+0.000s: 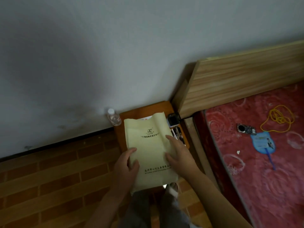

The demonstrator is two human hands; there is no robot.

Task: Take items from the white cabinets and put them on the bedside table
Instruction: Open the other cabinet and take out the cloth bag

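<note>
A pale yellow bag [148, 145] with dark print lies across the small orange-brown bedside table [131, 113], hanging over its near edge. My left hand [125, 167] holds the bag's left edge, thumb on top and fingers curled over the side. Fingers nearly straight, my right hand [179, 153] rests on the bag's right side. A clear plastic bottle [113, 117] with a white cap stands at the table's far left corner. A small dark device [172, 120] and some photos [178, 135] lie along the table's right edge. No white cabinet is in view.
A wooden headboard [238, 79] and a bed with a red patterned mattress [263, 162] stand right of the table. On the mattress lie a yellow cord [279, 119], a dark gadget [246, 129] and a blue fan [263, 143]. The floor [49, 178] is brick-patterned; a grey wall is behind.
</note>
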